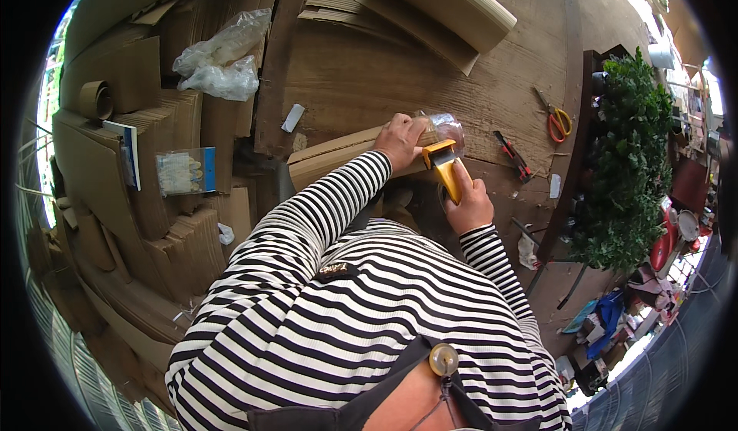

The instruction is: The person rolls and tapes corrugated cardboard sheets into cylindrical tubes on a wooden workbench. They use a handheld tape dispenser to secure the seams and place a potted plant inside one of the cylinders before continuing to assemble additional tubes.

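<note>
A long, narrow cardboard box (330, 154) lies along the near edge of the wooden table, in front of my body. My left hand (401, 142) is closed over its right end, fingers bent against the cardboard. In my right hand (470, 204) is a yellow tape dispenser (447, 180), gripped by its handle. The dispenser's head touches or nearly touches the box end beside my left fingers. A roll of clear tape (447, 127) shows just beyond it. Whether a strip of tape is stuck to the box cannot be made out.
Right of my hands lie a red and black utility knife (513, 157) and yellow-handled scissors (559, 124). Green artificial foliage (626, 166) stands along the right side. Cardboard sheets (438, 12) lie at the table's far side. Stacked cardboard (184, 239) and a clear plastic bag (223, 58) are left.
</note>
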`<state>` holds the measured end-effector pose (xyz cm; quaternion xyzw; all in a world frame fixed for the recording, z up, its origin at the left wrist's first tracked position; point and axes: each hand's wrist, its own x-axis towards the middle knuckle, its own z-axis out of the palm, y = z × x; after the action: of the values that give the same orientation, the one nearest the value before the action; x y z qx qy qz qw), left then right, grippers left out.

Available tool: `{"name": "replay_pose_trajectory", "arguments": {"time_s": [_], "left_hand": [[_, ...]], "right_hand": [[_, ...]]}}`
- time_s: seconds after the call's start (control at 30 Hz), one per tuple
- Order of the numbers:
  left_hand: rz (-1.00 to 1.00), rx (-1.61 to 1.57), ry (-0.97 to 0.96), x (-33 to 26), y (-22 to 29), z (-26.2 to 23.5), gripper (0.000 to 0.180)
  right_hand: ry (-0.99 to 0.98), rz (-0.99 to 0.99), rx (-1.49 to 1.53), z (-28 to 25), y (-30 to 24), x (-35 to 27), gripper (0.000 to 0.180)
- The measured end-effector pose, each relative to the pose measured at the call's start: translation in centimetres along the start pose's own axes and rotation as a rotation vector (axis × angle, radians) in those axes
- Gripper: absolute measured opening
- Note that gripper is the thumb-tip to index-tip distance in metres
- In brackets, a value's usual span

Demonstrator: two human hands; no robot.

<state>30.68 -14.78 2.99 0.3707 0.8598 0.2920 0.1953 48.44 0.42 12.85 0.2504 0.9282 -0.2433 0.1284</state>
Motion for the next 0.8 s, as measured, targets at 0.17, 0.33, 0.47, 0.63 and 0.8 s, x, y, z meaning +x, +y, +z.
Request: {"name": "replay_pose_trajectory", "arguments": {"time_s": [0.17,0.33,0.47,0.63,0.8], "left_hand": [[0.042,0.136,-0.147,-0.5,1.0,-0.3,0.094],[-0.100,0.326,-0.265,1.0,3.3,1.1,0.117],[-0.178,0.374,-0.293,2.1,3.0,2.2,0.108],[-0.266,0.443,-0.369,2.2,6.2,0.6,0.122],[-0.226,0.390,-0.321,2.5,4.5,0.9,0.129]], "right_hand": [[0.043,-0.033,0.011,1.4,0.9,-0.8,0.084],[-0.057,0.035,0.099,0.8,1.4,-0.8,0.076],[-0.010,-0.011,0.229,-2.6,0.8,-3.6,0.072],[0.112,-0.069,0.249,-3.7,3.3,-10.6,0.077],[0.088,-0.011,0.172,0.4,7.8,-13.5,0.080]]}}
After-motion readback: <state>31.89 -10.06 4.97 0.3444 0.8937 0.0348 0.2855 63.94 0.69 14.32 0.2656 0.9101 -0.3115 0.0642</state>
